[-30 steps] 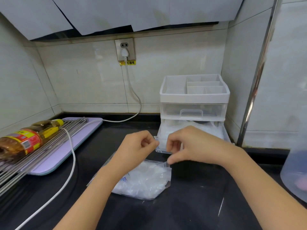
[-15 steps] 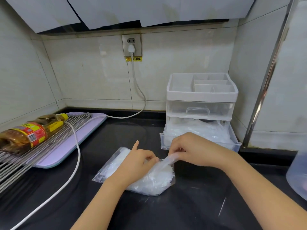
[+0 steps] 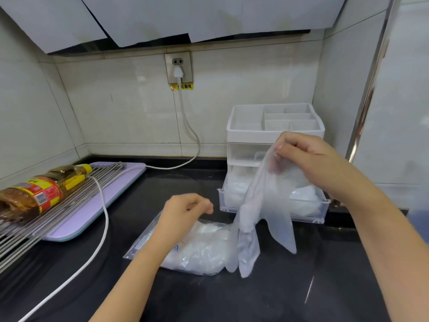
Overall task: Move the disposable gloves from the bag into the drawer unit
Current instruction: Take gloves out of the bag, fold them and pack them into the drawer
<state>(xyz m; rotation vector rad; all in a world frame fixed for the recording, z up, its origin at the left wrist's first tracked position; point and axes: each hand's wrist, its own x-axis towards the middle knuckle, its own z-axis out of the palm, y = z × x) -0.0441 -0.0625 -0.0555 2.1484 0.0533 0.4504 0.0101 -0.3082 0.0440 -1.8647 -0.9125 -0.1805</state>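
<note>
My right hand (image 3: 308, 159) pinches a glove (image 3: 267, 205) by its cuff, up in front of the drawer unit (image 3: 250, 135), whose open bottom drawer (image 3: 311, 212) holds more. My left hand (image 3: 183, 212) sits curled on the bag (image 3: 204, 247) on the counter (image 3: 232, 298); I cannot tell whether it grips it.

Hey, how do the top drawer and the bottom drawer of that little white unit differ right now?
The top drawer is pushed shut, while the bottom drawer is pulled out toward the person. The bottom drawer holds a heap of clear gloves; the top drawer shows nothing that I can make out through its front. Both are clear plastic drawers in the same white unit.
</note>
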